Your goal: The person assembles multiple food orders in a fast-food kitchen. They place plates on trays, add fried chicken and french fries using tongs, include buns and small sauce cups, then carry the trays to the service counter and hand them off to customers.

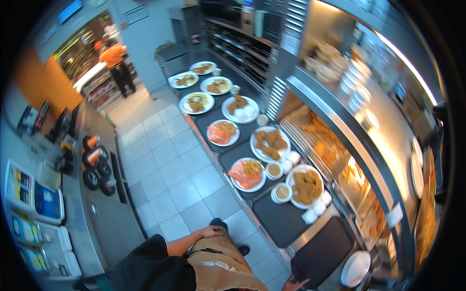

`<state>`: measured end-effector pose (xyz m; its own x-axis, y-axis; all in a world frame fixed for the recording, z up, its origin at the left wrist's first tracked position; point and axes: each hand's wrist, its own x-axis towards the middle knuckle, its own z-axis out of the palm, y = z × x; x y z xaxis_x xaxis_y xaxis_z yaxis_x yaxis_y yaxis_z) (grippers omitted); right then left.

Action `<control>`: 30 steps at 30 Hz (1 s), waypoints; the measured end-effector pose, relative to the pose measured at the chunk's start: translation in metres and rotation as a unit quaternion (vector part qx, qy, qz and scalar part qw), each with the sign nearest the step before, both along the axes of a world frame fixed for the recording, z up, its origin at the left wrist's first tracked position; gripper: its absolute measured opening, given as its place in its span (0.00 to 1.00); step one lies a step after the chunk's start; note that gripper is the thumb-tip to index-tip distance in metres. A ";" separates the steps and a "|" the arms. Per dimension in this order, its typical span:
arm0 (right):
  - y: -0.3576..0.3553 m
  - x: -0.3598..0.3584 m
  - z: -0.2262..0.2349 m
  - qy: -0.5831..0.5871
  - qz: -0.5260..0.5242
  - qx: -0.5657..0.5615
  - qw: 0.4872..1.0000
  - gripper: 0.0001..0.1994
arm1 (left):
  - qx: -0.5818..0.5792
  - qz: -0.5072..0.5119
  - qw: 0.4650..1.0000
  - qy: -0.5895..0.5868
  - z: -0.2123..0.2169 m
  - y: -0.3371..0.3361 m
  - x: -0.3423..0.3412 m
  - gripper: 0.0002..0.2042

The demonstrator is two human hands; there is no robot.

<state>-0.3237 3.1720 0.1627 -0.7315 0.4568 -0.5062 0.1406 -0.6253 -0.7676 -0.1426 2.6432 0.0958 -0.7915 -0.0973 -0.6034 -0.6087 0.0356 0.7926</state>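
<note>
A fast-food restaurant kitchen: plated fried meals (271, 143) line a bench (286, 224) beside a heated fryer rack (320, 140).

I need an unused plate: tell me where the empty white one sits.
In the head view, the empty white plate sits at the lower right, at the counter's near end beside a bare dark tray, just right of the right hand.

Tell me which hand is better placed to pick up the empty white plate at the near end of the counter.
Right. The right hand rests at the counter edge beside the dark tray, close to the empty white plate. The left hand lies on the apron, farther away.
</note>
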 end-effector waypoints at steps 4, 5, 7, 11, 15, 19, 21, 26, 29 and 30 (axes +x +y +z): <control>-0.081 0.042 -0.014 -0.153 0.102 -0.046 0.982 0.29 | -0.065 0.208 0.975 -0.043 -0.039 -0.044 0.036 0.20; -0.110 0.053 -0.028 -0.204 0.181 0.004 0.962 0.26 | -0.078 0.235 0.965 -0.085 -0.049 -0.058 0.048 0.19; -0.180 0.066 -0.060 -0.296 0.348 0.106 0.883 0.21 | -0.088 0.252 0.961 -0.074 -0.065 -0.092 0.079 0.19; -0.361 0.056 -0.104 -0.168 0.605 0.247 0.738 0.07 | -0.057 0.378 0.923 -0.049 -0.069 -0.205 0.162 0.18; -0.572 0.041 -0.085 0.076 0.674 0.504 0.535 0.12 | 0.161 0.530 0.828 -0.087 -0.033 -0.342 0.241 0.17; -0.757 0.054 -0.015 0.080 0.743 0.393 0.536 0.35 | 0.142 0.601 0.786 0.028 0.015 -0.481 0.251 0.18; -0.834 0.058 0.016 0.132 0.737 0.371 0.549 0.35 | 0.155 0.624 0.761 0.089 0.033 -0.542 0.235 0.19; -1.002 0.049 0.038 0.019 0.746 0.073 0.661 0.23 | 0.234 0.576 0.765 0.167 0.059 -0.684 0.147 0.21; -1.093 0.030 0.025 -0.052 0.701 0.013 0.712 0.19 | 0.253 0.546 0.780 0.171 0.073 -0.771 0.088 0.21; -1.116 0.027 0.020 -0.094 0.676 0.008 0.730 0.19 | 0.257 0.545 0.782 0.161 0.078 -0.798 0.076 0.21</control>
